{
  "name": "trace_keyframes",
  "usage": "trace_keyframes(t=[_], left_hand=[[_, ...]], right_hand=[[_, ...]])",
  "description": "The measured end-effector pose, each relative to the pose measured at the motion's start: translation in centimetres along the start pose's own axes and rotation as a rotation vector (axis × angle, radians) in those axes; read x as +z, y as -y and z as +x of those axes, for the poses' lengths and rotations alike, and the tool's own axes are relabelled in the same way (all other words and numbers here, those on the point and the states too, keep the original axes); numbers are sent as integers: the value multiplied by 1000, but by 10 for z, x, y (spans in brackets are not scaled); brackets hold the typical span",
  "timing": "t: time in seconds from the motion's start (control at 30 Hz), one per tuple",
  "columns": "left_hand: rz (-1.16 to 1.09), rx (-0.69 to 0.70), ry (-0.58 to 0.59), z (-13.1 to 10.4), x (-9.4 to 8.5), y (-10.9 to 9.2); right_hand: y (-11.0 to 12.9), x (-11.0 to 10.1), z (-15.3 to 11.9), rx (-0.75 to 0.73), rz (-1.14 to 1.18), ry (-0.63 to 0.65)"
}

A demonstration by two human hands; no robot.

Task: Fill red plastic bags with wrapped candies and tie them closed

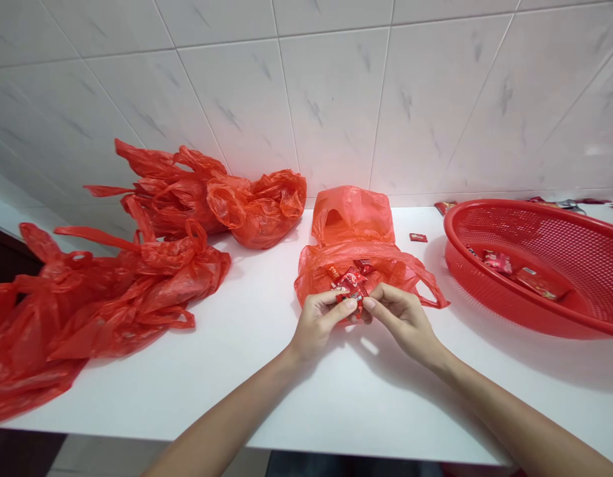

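Observation:
My left hand and my right hand meet at the near side of an open red plastic bag. Both pinch a small red wrapped packet between thumbs and fingers. Just behind it, more red packets lie in the bag's mouth. One bag handle spreads out on the table to the right of my right hand. The fingertips underneath the packet are partly hidden.
Filled red plastic bags crowd the left and back left of the white table. At the right stands a red mesh basket with a few packets inside. A small red packet lies between bag and basket. A tiled wall rises behind.

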State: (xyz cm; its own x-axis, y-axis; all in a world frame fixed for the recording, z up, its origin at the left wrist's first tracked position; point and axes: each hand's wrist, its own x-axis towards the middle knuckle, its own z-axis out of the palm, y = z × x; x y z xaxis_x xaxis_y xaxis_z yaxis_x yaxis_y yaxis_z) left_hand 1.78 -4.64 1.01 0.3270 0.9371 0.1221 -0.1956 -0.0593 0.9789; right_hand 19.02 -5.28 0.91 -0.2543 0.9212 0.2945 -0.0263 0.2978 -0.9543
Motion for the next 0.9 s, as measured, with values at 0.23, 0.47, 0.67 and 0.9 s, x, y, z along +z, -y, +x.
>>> trace_keyframes(t=[0.23, 0.47, 0.67, 0.9], left_hand=[[-120, -25, 27, 2, 2, 1], [-79, -48, 16, 1, 2, 0], [-112, -76, -23, 1, 4, 2], [-120, -156, -59, 1, 3, 2]], right_hand=[[2, -2, 1, 113, 222, 44], [-1, -1, 1, 158, 318, 67], [-2, 0, 1, 161, 330, 97], [-3, -1, 1, 195, 351, 113]])
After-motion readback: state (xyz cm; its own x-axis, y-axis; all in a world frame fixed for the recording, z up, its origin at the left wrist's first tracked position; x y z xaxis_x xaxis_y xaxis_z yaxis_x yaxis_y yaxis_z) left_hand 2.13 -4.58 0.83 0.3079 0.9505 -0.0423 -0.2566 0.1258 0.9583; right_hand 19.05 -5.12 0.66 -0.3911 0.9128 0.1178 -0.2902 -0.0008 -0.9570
